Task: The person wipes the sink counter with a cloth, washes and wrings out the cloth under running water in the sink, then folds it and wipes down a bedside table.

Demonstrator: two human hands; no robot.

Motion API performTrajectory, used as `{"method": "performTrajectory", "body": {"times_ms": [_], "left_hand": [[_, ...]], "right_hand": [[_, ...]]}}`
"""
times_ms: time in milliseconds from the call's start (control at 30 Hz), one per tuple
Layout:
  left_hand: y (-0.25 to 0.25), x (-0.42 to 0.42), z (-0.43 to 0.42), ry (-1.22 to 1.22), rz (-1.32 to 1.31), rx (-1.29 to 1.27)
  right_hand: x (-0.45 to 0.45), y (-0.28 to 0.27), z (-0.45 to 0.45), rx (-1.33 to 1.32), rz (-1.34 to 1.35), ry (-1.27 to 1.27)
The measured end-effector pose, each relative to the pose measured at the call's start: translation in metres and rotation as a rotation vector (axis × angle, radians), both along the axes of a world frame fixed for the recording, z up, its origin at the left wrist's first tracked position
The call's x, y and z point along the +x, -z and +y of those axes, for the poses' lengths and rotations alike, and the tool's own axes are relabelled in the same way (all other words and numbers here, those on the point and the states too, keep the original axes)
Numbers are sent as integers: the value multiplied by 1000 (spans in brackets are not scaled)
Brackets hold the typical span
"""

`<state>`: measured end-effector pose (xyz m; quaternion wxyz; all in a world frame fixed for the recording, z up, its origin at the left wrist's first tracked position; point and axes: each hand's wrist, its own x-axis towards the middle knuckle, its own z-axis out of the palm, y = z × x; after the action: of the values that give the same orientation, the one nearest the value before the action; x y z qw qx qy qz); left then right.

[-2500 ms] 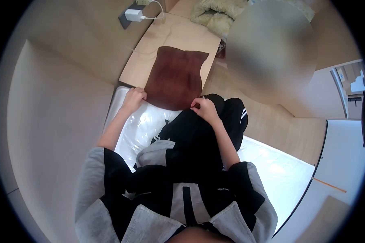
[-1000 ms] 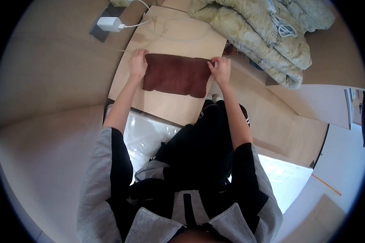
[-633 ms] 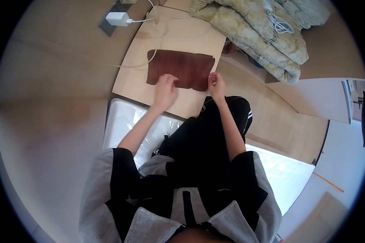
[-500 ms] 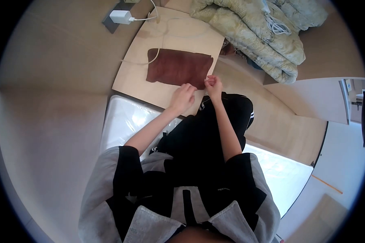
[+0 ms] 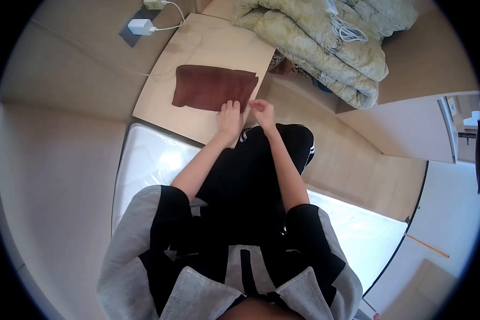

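A dark reddish-brown piece, looking like leather or cloth [image 5: 210,86], lies flat on a pale wooden board [image 5: 162,101]. My left hand [image 5: 230,120] rests on its near edge by the right corner, fingers stretched out and pressing down. Just beyond that corner, on the right, my right hand [image 5: 263,114] is closed in a pinch, thumb and fingertips together at the edge of the piece. Whether it grips the edge itself or something tiny is too small to tell.
A white charger [image 5: 141,26] with a cable sits in a wall socket at upper left. Top right, a bunched patterned quilt [image 5: 314,42] carries a coiled white cable [image 5: 349,31]. Under my legs is a plastic-covered white mattress [image 5: 149,160]. A wooden panel [image 5: 405,125] stands right.
The whole view has shifted, so board and piece appear farther left. My left hand's fingers now lie further onto the piece near its corner. My right hand stays pinched beside it.
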<state>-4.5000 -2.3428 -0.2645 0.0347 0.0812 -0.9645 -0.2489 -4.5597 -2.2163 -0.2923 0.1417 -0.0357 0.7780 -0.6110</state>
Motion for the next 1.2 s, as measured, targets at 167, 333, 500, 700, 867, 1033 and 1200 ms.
{"method": "performTrajectory", "body": {"times_ms": [167, 333, 500, 700, 867, 1033, 1200], "left_hand": [[-10, 24, -17, 30, 9, 114], [5, 55, -45, -89, 5, 585], [-16, 89, -71, -562, -211, 1359], [-1, 106, -88, -697, 33, 1264], [-22, 122, -97, -391, 244, 448], [-50, 137, -106, -450, 263, 335], [-69, 144, -106, -494, 296, -19]], "right_hand": [[14, -19, 6, 478, 674, -49], [12, -18, -6, 492, 824, -232], [18, -14, -10, 472, 866, -430], [35, -28, -21, 508, 901, -547], [50, -47, -24, 656, 977, -588], [69, -72, -29, 611, 1077, -588], [85, -92, -41, 504, 1155, -565]]}}
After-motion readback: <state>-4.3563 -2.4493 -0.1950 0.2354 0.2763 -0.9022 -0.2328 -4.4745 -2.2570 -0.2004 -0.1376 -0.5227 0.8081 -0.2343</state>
